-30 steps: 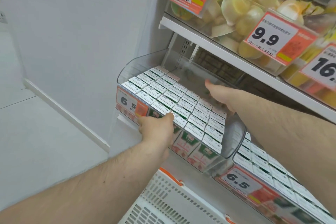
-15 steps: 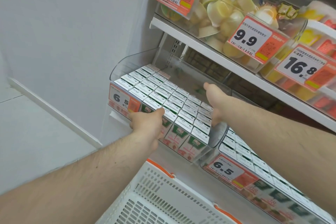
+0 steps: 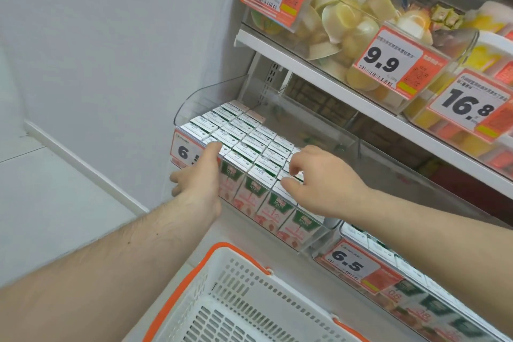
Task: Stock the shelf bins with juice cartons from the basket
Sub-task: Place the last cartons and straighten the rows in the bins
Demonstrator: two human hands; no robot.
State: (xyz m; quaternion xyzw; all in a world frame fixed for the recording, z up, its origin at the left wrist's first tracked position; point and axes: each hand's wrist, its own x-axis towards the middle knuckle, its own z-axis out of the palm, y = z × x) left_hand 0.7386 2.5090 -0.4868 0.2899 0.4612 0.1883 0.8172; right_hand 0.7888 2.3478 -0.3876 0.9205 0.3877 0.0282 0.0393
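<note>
Head view: the fingers of the right hand (image 3: 323,180) are seen curled downward, tips touching the tops of the juice cartons (image 3: 249,147) near the front right corner of the clear shelf bin (image 3: 211,94); whether one carton is actually pinched cannot be told. The left hand (image 3: 201,178) is laid against the bin's front left corner, thumb on the rim, fingers spread over the price tag (image 3: 183,151), nothing being gripped. The cartons are packed upright in tight rows, filling the bin. Below, the white basket (image 3: 222,272) with orange rim is seen; no cartons show in its visible part. The cartons are judged stiff, light and smooth-sided, best taken by opposite side faces near the top, since squeezed walls may dent.
</note>
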